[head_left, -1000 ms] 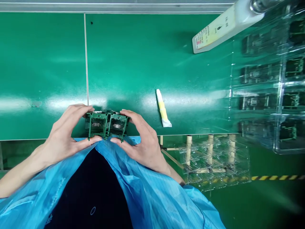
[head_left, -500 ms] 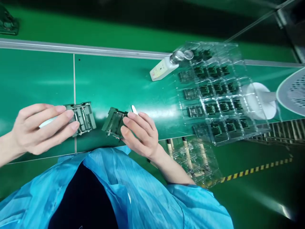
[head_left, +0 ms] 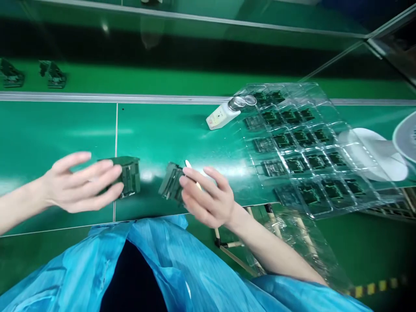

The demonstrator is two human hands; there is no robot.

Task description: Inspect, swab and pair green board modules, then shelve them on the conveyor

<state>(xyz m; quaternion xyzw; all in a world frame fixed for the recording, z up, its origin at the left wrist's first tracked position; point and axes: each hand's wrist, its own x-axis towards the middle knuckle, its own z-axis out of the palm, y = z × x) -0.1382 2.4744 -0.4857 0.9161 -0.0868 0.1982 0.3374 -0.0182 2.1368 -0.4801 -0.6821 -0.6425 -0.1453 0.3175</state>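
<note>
- Two dark green units (head_left: pixel 56 78) sit beyond the metal rail, far left of the white bottle (head_left: pixel 221 116).
- The left hand (head_left: pixel 87 184), left of the bottle and nearer the person, has its fingers fanned apart; the thumb is hidden, so I cannot tell whether it grips.
- The left green module (head_left: pixel 132 173) is at those fingertips, left of the bottle.
- The right green module (head_left: pixel 169 182), tilted, is closer to the bottle's left.
- The right hand (head_left: pixel 209 197), nearer the person than the bottle, curls its fingers over that module's edge; whether they pinch it I cannot tell.
- The clear tray (head_left: pixel 313 212), holding modules, is right of the bottle.
</note>
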